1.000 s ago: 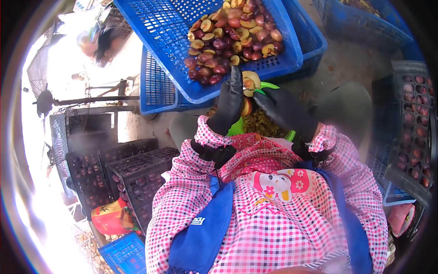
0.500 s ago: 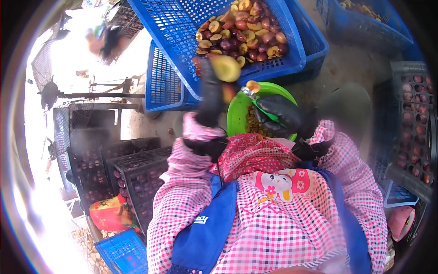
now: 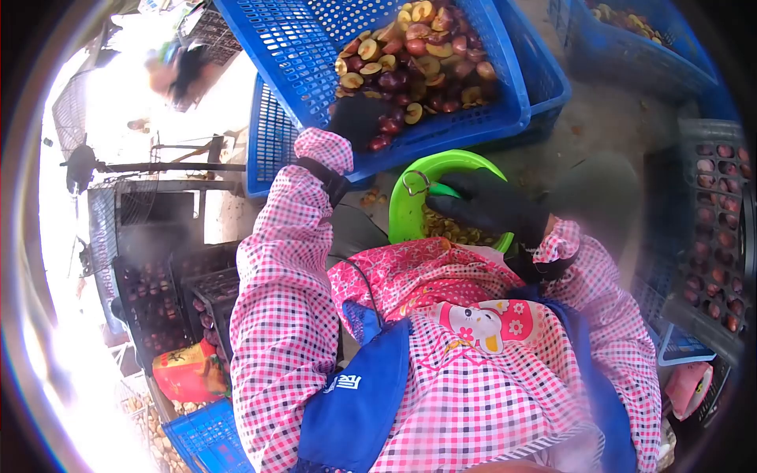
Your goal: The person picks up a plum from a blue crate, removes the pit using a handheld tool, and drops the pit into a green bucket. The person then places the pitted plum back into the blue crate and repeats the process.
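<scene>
My left hand (image 3: pixel 357 120), in a black glove, reaches into the tilted blue crate (image 3: pixel 288 39) at its near left corner. Halved and whole plums (image 3: pixel 418 67) lie there beside it; its fingers are too dark to make out. My right hand (image 3: pixel 493 201), also black-gloved, is closed around a green-handled tool (image 3: pixel 446 191) with a metal loop at its tip. That hand hovers over a green bowl (image 3: pixel 400 214), which has brownish-yellow bits of fruit in the bottom. Nothing sits in the loop.
Another blue crate (image 3: pixel 544 87) is under the tilted one. Dark crates of plums stand at left (image 3: pixel 209 296) and right (image 3: pixel 714 229). A further blue crate (image 3: pixel 654 59) with cut fruit is at upper right. A blurred person (image 3: pixel 185 75) is at upper left.
My left hand has moved from above the bowl's left side up into the crate, and the plum half it held is out of sight. The fruit piece at the tool's tip is gone.
</scene>
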Demonstrator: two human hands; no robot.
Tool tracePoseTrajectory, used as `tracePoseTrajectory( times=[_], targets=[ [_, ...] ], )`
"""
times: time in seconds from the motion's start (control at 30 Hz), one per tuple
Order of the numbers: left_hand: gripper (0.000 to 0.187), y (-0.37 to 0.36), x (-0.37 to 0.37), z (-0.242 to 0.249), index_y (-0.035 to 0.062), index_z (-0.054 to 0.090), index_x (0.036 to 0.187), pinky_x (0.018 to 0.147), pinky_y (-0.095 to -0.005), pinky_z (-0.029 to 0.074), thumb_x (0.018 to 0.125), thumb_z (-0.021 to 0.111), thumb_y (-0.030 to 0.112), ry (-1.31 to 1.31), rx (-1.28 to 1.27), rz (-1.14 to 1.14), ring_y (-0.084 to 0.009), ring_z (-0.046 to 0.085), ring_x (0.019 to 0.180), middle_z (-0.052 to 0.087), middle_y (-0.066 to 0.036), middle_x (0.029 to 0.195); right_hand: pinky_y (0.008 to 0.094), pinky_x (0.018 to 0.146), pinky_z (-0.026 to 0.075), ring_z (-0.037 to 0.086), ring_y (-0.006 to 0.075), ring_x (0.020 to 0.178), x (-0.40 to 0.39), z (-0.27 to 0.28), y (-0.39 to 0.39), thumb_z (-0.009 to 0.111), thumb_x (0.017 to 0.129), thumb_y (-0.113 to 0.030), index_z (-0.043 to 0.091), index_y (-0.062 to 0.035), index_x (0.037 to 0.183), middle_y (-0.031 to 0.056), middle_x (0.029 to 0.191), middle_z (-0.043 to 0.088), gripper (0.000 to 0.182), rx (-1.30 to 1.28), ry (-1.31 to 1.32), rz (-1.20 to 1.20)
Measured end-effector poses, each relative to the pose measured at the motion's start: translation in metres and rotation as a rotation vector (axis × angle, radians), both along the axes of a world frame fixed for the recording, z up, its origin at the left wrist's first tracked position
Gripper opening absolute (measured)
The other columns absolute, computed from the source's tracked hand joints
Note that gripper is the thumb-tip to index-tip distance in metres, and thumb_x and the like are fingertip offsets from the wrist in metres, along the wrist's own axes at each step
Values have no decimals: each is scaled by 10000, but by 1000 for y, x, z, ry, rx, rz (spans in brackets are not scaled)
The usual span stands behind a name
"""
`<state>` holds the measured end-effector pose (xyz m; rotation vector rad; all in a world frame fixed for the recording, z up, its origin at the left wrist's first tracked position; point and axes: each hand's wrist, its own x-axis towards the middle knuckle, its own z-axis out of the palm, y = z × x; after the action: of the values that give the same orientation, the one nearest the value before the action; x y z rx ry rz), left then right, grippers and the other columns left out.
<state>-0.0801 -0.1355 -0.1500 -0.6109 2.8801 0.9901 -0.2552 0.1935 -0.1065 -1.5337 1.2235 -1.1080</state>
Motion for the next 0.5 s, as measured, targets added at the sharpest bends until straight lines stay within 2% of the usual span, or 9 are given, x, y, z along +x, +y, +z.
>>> tracePoseTrajectory(
  times=[0.03, 0.1, 0.13, 0.2, 0.23, 0.3, 0.43, 0.5],
  targets=[
    [419, -5, 1, -5, -15, 575, 1169, 686, -400, 553, 833, 686, 211, 0, 3, -5, -280, 675, 836, 672, -165, 944, 426, 868, 465, 625, 339, 1001, -1, -1, -2, 540, 916, -470, 644, -57, 1129, 205, 1013, 660, 476, 3, 0, -5],
    [367, 17, -11, 28, 102, 639, 1151, 738, -384, 539, 814, 648, 250, -124, -108, 38, -252, 680, 863, 679, -140, 989, 417, 784, 476, 637, 336, 891, -2, -5, -6, 543, 934, -437, 640, -55, 1089, 196, 925, 655, 424, -166, 2, -156],
    [367, 33, -21, 51, 102, 639, 1151, 738, -384, 539, 814, 648, 250, -125, -107, 35, -252, 680, 863, 679, -140, 989, 417, 784, 476, 637, 336, 891, -3, -2, -6, 543, 934, -437, 640, -55, 1089, 196, 925, 655, 424, -165, 2, -159],
    [358, 76, -35, 93, 40, 615, 1150, 699, -295, 525, 849, 654, 229, 1, -220, 358, -167, 665, 848, 678, -107, 969, 403, 686, 461, 620, 334, 755, -6, 9, -6, 552, 950, -378, 616, -52, 1023, 179, 820, 631, 340, 24, -93, -349],
    [358, 96, -35, 102, 40, 615, 1150, 699, -295, 525, 849, 654, 229, -1, -218, 365, -167, 665, 848, 678, -107, 969, 403, 686, 461, 620, 334, 755, -7, 10, -5, 552, 950, -378, 616, -52, 1023, 179, 820, 631, 340, 26, -93, -342],
    [376, 131, -33, 116, 1, 578, 1188, 697, -232, 494, 885, 660, 208, 320, 683, 582, -105, 628, 863, 666, -60, 1011, 394, 625, 441, 595, 320, 662, -9, 12, -9, 556, 959, -340, 583, -51, 976, 163, 758, 605, 290, 141, -159, -402],
    [396, 188, -31, 118, 42, 545, 1257, 676, -225, 482, 920, 639, 228, 438, 812, 527, -102, 610, 851, 658, -39, 1057, 401, 619, 441, 594, 312, 656, -9, 6, -6, 548, 964, -326, 572, -48, 978, 169, 752, 594, 280, 65, -76, -363],
    [430, 196, -30, 101, 61, 505, 1310, 672, -223, 475, 946, 610, 266, 579, 1241, 506, -89, 590, 831, 654, -33, 1067, 406, 602, 436, 588, 314, 636, -3, 2, -5, 547, 965, -335, 573, -41, 973, 168, 732, 590, 295, -116, -90, -422]
  ],
)
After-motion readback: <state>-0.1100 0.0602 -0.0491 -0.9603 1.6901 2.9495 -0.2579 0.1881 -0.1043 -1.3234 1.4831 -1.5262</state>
